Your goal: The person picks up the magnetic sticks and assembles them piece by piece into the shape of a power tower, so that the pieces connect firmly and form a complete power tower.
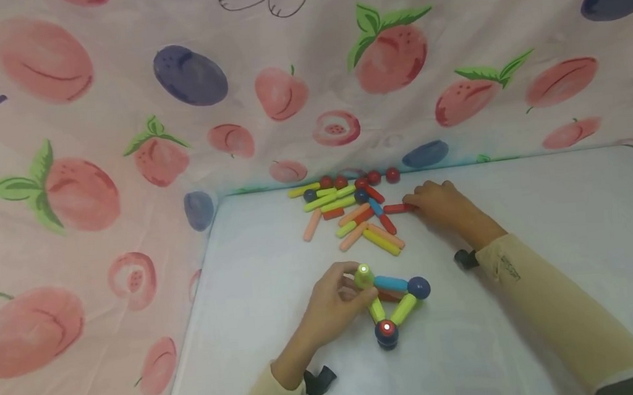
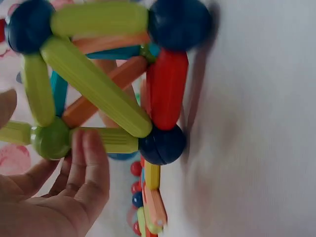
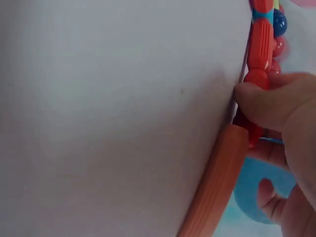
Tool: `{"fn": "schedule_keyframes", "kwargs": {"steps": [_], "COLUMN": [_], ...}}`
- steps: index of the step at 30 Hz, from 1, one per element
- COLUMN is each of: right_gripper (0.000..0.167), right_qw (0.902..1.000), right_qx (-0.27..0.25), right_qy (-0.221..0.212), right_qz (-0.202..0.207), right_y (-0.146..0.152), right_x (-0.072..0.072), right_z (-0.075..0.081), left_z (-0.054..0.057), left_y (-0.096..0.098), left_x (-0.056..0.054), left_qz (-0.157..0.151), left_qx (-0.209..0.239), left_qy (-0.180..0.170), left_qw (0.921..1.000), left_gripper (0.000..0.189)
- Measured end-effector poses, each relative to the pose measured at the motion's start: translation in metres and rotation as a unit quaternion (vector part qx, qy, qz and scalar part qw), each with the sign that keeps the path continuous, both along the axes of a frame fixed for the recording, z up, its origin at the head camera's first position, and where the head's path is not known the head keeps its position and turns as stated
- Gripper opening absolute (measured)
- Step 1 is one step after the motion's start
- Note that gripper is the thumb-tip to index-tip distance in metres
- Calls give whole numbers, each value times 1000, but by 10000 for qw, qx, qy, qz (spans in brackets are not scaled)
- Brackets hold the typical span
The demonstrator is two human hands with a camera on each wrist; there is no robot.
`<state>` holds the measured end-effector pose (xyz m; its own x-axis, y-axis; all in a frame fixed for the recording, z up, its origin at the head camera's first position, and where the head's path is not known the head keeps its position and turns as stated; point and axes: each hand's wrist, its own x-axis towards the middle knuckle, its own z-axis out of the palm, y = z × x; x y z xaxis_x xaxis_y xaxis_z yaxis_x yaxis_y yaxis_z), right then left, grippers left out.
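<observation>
My left hand [image 1: 331,302] holds a frame of magnetic sticks and balls at its light green ball [image 1: 363,279], thumb and fingers on either side. The frame has green sticks [image 2: 96,86], a blue stick [image 1: 391,283], a red stick [image 2: 168,91] and dark blue balls [image 1: 418,288] at its corners. In the left wrist view its lower corners sit close over the white table. Farther off, my right hand [image 1: 444,209] pinches a red stick [image 1: 395,208] between thumb and fingers at the right side of the loose pile. Its far end is hidden by the fingers.
Loose yellow, green, peach and red sticks [image 1: 312,226] lie in a pile near the back of the white table [image 1: 551,266]. Several red balls [image 1: 392,175] line its far edge. A fruit-printed cloth [image 1: 119,101] hangs behind and to the left.
</observation>
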<state>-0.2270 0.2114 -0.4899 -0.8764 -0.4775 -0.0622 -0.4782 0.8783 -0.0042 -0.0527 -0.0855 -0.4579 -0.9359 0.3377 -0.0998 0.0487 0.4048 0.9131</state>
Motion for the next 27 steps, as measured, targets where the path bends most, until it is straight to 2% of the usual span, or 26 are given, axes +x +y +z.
{"fn": "schedule_keyframes", "kwargs": {"steps": [3,7,9,11,13,15,18,21,22,23,24,27], "right_gripper": [37,35,37,44,42,40,31,26,26,26,25,24], "right_qw": [9996,9995,9986,9921,9742,9457,8922,8324,8167,8071,8027,8012], "right_qx": [177,108,-293,-1097,-2072,-2972,-3941,-4557,-4660,-4701,-4698,-4617], "right_qy": [-240,-233,-215,-401,-765,-1291,-2181,-2947,-3118,-3185,-3193,-3130], "right_qz": [16,-208,-372,-460,-460,-249,331,1121,1362,1616,1817,2165], "right_y": [-2,0,2,3,4,4,5,4,3,1,0,-5], "right_x": [5,13,19,28,40,56,82,103,108,113,117,124], "right_z": [4,7,10,19,32,46,65,76,78,78,77,73], "left_z": [4,7,8,8,7,5,3,1,0,-2,-3,-6], "left_y": [4,9,11,11,9,6,0,-3,-3,-3,-3,-3], "left_x": [6,6,3,-2,-8,-15,-23,-29,-31,-32,-33,-33], "left_qz": [-188,-217,-235,-251,-289,-321,-383,-423,-431,-433,-432,-352], "left_qx": [267,296,247,195,199,258,407,533,540,539,545,536], "left_qy": [-213,-157,-103,-46,-35,-101,-235,-475,-513,-548,-569,-591], "left_qw": [9992,9992,9994,9995,9994,9991,9982,9966,9963,9961,9960,9962], "left_gripper": [58,58,57,56,56,55,53,51,50,49,48,45]}}
